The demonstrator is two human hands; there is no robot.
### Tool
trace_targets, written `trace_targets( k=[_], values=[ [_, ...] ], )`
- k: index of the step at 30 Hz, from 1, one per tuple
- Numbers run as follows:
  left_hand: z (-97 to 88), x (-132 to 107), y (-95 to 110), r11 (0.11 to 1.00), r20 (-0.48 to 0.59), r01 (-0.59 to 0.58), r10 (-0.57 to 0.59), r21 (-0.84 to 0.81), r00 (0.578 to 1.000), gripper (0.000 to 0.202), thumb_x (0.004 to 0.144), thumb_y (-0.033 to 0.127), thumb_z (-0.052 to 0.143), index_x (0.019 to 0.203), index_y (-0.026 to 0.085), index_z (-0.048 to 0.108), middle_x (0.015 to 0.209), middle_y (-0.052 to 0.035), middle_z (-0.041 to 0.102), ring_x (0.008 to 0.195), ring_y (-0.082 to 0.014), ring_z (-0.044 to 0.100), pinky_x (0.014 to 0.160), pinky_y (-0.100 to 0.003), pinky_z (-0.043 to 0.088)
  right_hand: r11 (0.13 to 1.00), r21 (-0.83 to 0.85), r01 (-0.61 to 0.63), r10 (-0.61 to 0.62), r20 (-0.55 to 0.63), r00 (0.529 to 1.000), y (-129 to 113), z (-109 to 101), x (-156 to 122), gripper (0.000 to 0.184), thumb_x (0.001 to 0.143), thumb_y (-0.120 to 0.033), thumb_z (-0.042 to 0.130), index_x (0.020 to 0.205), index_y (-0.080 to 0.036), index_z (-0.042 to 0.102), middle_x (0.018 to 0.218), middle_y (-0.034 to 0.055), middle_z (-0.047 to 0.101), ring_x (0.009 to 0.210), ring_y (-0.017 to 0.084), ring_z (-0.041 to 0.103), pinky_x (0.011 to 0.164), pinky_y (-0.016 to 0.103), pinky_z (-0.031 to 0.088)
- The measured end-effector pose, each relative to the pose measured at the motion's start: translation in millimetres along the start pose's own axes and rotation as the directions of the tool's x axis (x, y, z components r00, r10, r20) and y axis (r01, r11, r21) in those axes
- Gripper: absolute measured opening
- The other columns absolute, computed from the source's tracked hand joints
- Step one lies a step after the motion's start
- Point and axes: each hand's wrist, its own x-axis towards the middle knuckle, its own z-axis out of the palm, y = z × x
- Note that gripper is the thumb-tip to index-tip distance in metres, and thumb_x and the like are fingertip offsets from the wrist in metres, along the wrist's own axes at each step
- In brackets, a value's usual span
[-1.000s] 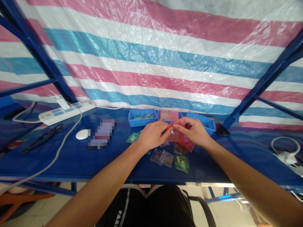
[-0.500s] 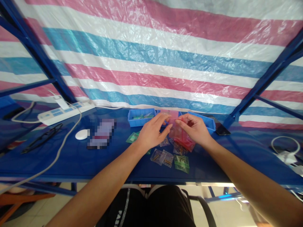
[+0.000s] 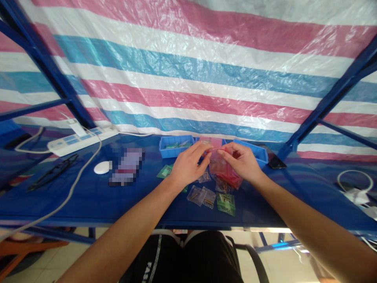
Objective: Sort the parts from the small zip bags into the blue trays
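Note:
Between my hands stands a small translucent red plastic bag (image 3: 218,162), its top edge stretched across from one hand to the other. The fingertips of my left hand (image 3: 190,162) pinch the bag's upper left edge. Thumb and fingers of my right hand (image 3: 243,160) are closed on its upper right corner. More red plastic bags (image 3: 231,179) lie just below. Closer to me are clear bags with small brass-coloured parts (image 3: 208,197) and a green bag with dark parts (image 3: 226,203). Another green bag (image 3: 165,171) lies partly beside my left wrist.
Blue bins (image 3: 176,147) line the back of the blue table (image 3: 141,204); one (image 3: 260,152) is behind my right hand. A phone (image 3: 277,160) lies beyond it. Leftward are a blurred-out device (image 3: 126,167), a white round object (image 3: 101,168), glasses (image 3: 54,171), a power strip (image 3: 82,140) and its cable.
My left fingertips have moved slightly and closed on the red bag's top edge, which is now drawn into a line between both hands. My right hand has barely moved.

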Motion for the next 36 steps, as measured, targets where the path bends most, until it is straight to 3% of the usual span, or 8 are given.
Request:
trace_targets(
  k=[7,12,17,20,22,25,31,36],
  values=[
    [-0.9,1.2,0.8,0.999,-0.095,-0.022,0.019,-0.027,0.995,0.028,0.109,0.024,0.056,0.136,0.022,0.064,0.131,-0.0115,0.067,0.111,-0.0222,0.07,0.092,-0.035,0.061,1.0,0.014,-0.001,0.001,-0.005,1.0,0.1,-0.8,0.3,0.044,0.095,-0.059,0.076,0.076,-0.023,0.06,0.077,0.0027,0.066,0.071,0.018,0.056,0.064,0.031,0.046],
    [-2.7,1.3,2.6,0.999,-0.02,-0.026,0.025,-0.031,0.999,0.022,0.109,0.029,0.059,0.127,0.022,0.068,0.117,-0.0095,0.07,0.1,-0.0205,0.07,0.085,-0.032,0.06,1.0,-0.017,-0.02,0.02,0.002,1.0,5.5,-0.2,-1.0,0.044,0.094,-0.062,0.075,0.08,-0.022,0.065,0.074,0.0015,0.066,0.068,0.017,0.054,0.064,0.031,0.046],
    [-3.0,1.2,2.7,1.0,-0.037,-0.003,0.002,-0.03,0.999,0.028,0.109,0.03,0.057,0.135,0.023,0.066,0.132,-0.012,0.067,0.113,-0.0229,0.069,0.091,-0.034,0.062,0.999,-0.042,-0.023,0.023,-0.009,1.0,7.9,-0.5,-0.9,0.039,0.096,-0.06,0.074,0.087,-0.022,0.071,0.077,0.0021,0.068,0.067,0.018,0.055,0.062,0.032,0.046],
    [-1.9,0.8,0.6,1.0,-0.055,-0.008,0.008,-0.013,0.998,0.025,0.11,0.027,0.053,0.129,0.023,0.07,0.127,-0.0112,0.068,0.113,-0.0226,0.069,0.091,-0.034,0.061,0.996,-0.078,-0.042,0.038,-0.052,0.998,10.5,-2.3,0.6,0.04,0.096,-0.061,0.074,0.091,-0.022,0.075,0.079,0.0027,0.07,0.067,0.018,0.057,0.061,0.032,0.046],
    [-0.7,0.3,0.2,1.0,-0.021,-0.014,0.014,-0.007,1.0,0.023,0.111,0.028,0.053,0.122,0.023,0.072,0.118,-0.01,0.07,0.108,-0.0219,0.07,0.088,-0.033,0.061,0.995,-0.091,-0.052,0.045,-0.072,0.996,11.5,-3.0,1.1,0.04,0.095,-0.061,0.074,0.092,-0.021,0.076,0.079,0.0029,0.071,0.067,0.018,0.058,0.061,0.032,0.047],
    [0.6,0.1,2.7,1.0,0.058,0.003,-0.001,-0.029,0.998,0.028,0.109,0.038,0.059,0.129,0.022,0.069,0.117,-0.0103,0.072,0.106,-0.0232,0.071,0.086,-0.033,0.061,0.998,-0.027,-0.049,0.048,-0.046,0.998,9.3,-1.2,-0.4,0.037,0.095,-0.058,0.076,0.092,-0.022,0.076,0.081,0.0035,0.074,0.068,0.019,0.061,0.063,0.032,0.049],
    [-0.1,1.1,6.6,0.996,0.119,0.002,0.009,-0.092,0.993,0.04,0.105,0.045,0.065,0.135,0.019,0.066,0.122,-0.0122,0.073,0.109,-0.0264,0.073,0.094,-0.039,0.062,0.993,0.117,-0.025,0.011,0.116,0.993,-5.9,5.2,-6.5,0.033,0.098,-0.057,0.074,0.103,-0.025,0.081,0.101,0.0066,0.082,0.089,0.026,0.075,0.081,0.039,0.06],
    [-1.4,1.0,4.2,0.995,0.115,0.014,-0.002,-0.102,0.993,0.044,0.103,0.047,0.069,0.137,0.019,0.067,0.128,-0.0129,0.074,0.116,-0.0284,0.072,0.103,-0.044,0.061,0.992,0.124,-0.032,0.004,0.218,0.976,-9.1,1.8,-7.1,0.044,0.104,-0.063,0.061,0.118,-0.028,0.083,0.117,0.0051,0.082,0.111,0.029,0.075,0.102,0.044,0.059]
  ],
)
